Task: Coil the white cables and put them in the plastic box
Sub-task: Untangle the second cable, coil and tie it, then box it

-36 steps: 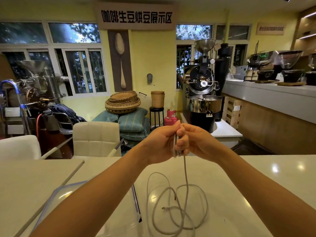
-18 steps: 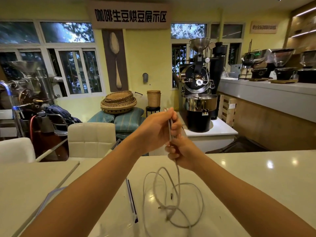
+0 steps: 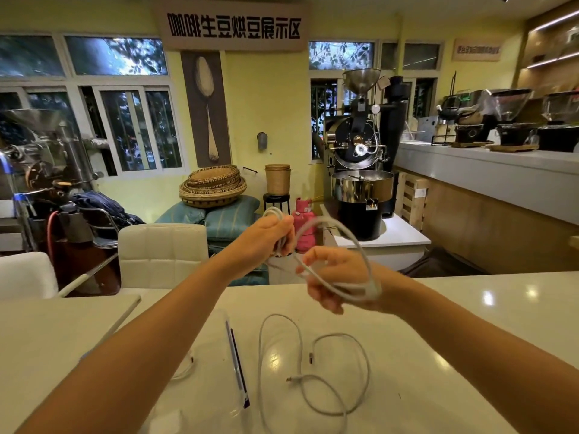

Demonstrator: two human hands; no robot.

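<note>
This is a coffee roastery and café. A black drum roaster with a steel funnel hopper (image 3: 360,145) stands by the far wall. Dark hopper-topped grinders (image 3: 509,117) line the long grey counter (image 3: 485,177).

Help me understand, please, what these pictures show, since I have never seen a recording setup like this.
There is no robot here. A person works with two bare hands, filmed by one wide-angle camera worn on the head, looking forward and down. The left hand grips a bunch of loops of a white cable. The right hand curls round the same cable's big loop. On the table a second white cable lies loose and uncoiled. At the lower left stands the clear plastic box, which is hard to see into.
</note>
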